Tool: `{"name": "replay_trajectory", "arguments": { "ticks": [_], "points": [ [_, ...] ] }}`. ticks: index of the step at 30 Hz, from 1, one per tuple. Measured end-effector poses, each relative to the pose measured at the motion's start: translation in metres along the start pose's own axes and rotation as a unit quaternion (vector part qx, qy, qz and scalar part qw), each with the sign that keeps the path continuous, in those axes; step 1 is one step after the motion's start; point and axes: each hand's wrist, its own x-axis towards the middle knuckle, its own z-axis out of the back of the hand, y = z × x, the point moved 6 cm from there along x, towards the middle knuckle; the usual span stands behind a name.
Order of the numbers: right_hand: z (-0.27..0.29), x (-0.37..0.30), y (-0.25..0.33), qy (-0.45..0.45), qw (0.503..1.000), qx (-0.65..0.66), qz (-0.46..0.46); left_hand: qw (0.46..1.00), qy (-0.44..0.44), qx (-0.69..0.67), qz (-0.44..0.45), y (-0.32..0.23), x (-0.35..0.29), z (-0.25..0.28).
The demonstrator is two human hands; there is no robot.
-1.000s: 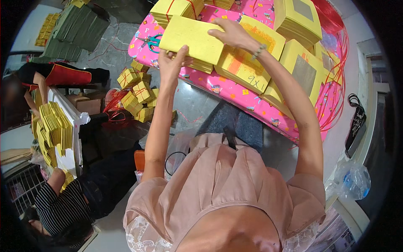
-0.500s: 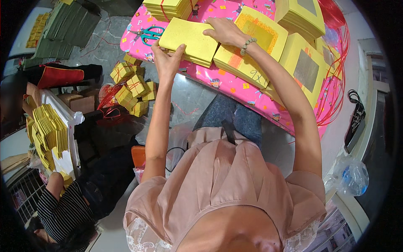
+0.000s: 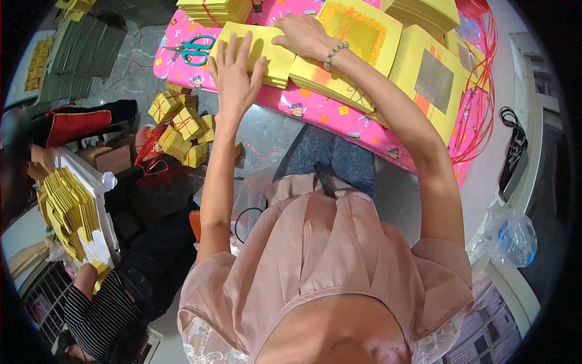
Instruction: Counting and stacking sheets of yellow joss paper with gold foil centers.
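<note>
Obs., head view. We note the stack of plain yellow sheets (image 3: 267,51) now sits nearer the front-left edge of the worktop (image 3: 315,112) than 1 s ago, squared up beside the framed yellow stacks (image 3: 351,42). It lies flat on the pink patterned cover, just right of the teal scissors (image 3: 194,48).

Left hand (image 3: 233,79): fingers spread, palm down, flat against the near edge of the sheet stack; no pinch. 1 s ago it sat lower, at the stack's front-left corner, so it has slid up onto the paper.

Right hand (image 3: 303,36): beaded bracelet on wrist, fingers curled onto the top sheet at the stack's far-right side, pressing down, not lifting. It has moved w/ the stack toward the left.

Our reading: both hands are steadying/aligning the pile, not separating a sheet; edges look nearly flush.

Surroundings: tied yellow bundle (image 3: 212,9) at the worktop's far edge; red string (image 3: 479,91) heaped along the right edge; small tied yellow packets (image 3: 179,127) on the floor off the left edge. Another person in a striped sleeve (image 3: 91,309) works lower left, apart from us.
</note>
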Motion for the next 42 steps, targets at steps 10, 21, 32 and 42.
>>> {"name": "replay_trajectory", "arguments": {
  "ticks": [10,21,32,42],
  "points": [
    [0.043,-0.036,-0.005,-0.267,0.945,0.133,0.132,0.996,0.053,0.066,-0.010,0.004,-0.013,-0.029],
    [0.075,-0.201,-0.003,-0.072,0.997,-0.041,-0.004,0.995,0.049,0.079,-0.034,-0.006,0.002,-0.005],
    [0.070,-0.214,-0.009,-0.158,0.987,-0.013,0.013,0.942,0.159,-0.166,-0.243,-0.098,0.024,0.025],
    [0.074,-0.209,-0.019,-0.142,0.989,0.029,0.013,0.937,0.216,-0.175,-0.211,-0.094,0.030,0.008]
  ]
}}
